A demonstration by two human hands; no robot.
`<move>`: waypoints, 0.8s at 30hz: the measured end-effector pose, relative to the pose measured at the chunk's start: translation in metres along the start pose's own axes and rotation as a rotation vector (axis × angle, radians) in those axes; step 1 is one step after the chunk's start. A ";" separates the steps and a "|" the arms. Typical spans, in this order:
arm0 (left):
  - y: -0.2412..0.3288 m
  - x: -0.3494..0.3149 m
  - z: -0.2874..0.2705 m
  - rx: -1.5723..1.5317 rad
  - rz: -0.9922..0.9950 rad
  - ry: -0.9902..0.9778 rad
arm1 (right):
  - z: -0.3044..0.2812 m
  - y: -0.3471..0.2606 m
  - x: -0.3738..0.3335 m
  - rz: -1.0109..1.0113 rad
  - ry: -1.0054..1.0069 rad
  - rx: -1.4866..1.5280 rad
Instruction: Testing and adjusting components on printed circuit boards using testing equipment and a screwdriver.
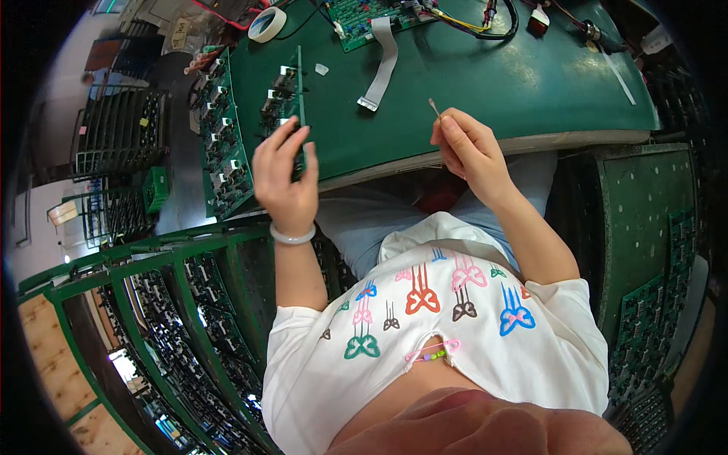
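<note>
My left hand (287, 178), with a pale bangle on its wrist, is at the table's left front. Its fingers are apart, the tips overlapping the lower end of a green circuit board (301, 91) seen edge-on; whether they touch it is unclear. Black and white components stick out from the board's left side. My right hand (472, 155) is closed in a pinch over the front edge of the green table (523, 91). It grips a thin, small tool (434, 106) whose narrow tip points away from me; its exact kind is too small to make out.
A grey ribbon cable (387, 61) runs from a circuit board (364, 23) at the back. Nearby lie a tape roll (268, 24), a small white piece (321, 70) and black-and-yellow wires (478, 30). More boards (226, 140) stand at the left; a green rack (182, 303) is beside me.
</note>
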State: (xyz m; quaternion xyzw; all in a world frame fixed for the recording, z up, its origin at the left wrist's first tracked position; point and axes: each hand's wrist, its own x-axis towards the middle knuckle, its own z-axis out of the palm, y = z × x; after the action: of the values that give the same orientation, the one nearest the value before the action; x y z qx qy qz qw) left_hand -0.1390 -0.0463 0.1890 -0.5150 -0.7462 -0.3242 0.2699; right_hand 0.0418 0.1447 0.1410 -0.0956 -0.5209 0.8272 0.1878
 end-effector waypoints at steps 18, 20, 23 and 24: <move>-0.036 -0.025 -0.028 -0.896 -0.461 0.439 | 0.052 -0.043 0.083 -0.611 -0.065 -0.789; -0.036 -0.026 -0.035 -0.845 -0.422 0.372 | 0.060 -0.040 0.091 -0.629 -0.108 -0.797; -0.034 -0.033 -0.038 -0.723 -0.360 0.363 | 0.066 -0.043 0.094 -0.637 -0.077 -0.898; -0.032 -0.037 -0.040 -0.713 -0.385 0.363 | 0.068 -0.044 0.093 -0.608 -0.081 -0.876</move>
State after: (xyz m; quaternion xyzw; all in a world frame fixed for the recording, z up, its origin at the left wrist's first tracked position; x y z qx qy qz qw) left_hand -0.1548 -0.1070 0.1812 -0.3622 -0.6106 -0.6909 0.1366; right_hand -0.0578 0.1440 0.2136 0.0222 -0.8284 0.4435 0.3414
